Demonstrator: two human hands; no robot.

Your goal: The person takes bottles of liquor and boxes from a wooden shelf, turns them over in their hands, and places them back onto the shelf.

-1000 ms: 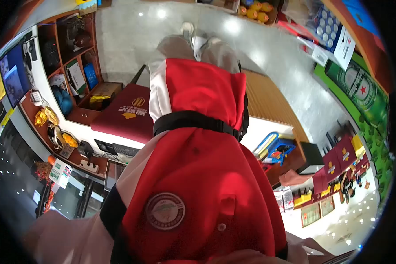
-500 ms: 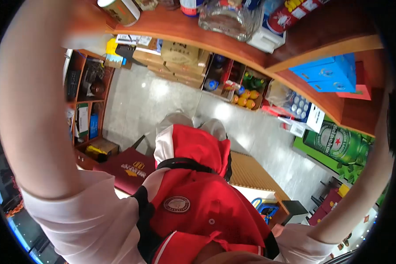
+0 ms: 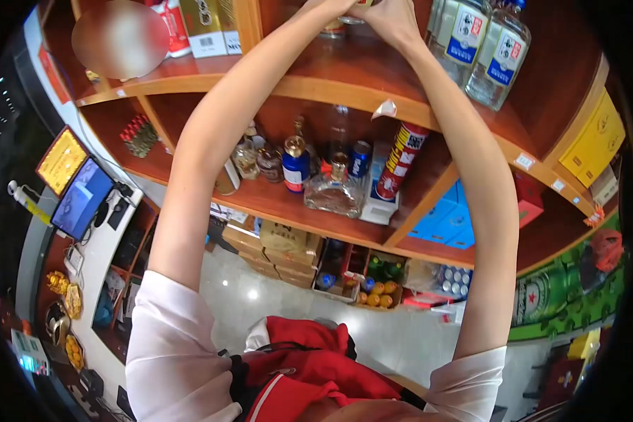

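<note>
- I'm seeing a small glass item point(image 3: 354, 19) at the top edge of my view, sitting between the two hands, partly cut off.
- The left hand point(image 3: 333, 5) is sitting at its left, the right hand point(image 3: 395, 21) at its right; the fingers are mostly hiding, so I can't tell whether either is gripping it.
- A bottle base point(image 3: 333, 30) is showing just beside it, above the upper shelf point(image 3: 359, 67).
- Labelled clear bottles point(image 3: 499, 62) are standing right of the right hand.
- Below, a red can point(image 3: 401, 162) is standing on the lower shelf point(image 3: 274, 195).

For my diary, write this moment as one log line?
left hand: at upper shelf; right hand: beside it; grip: unclear at frame edge; below: red can
</note>
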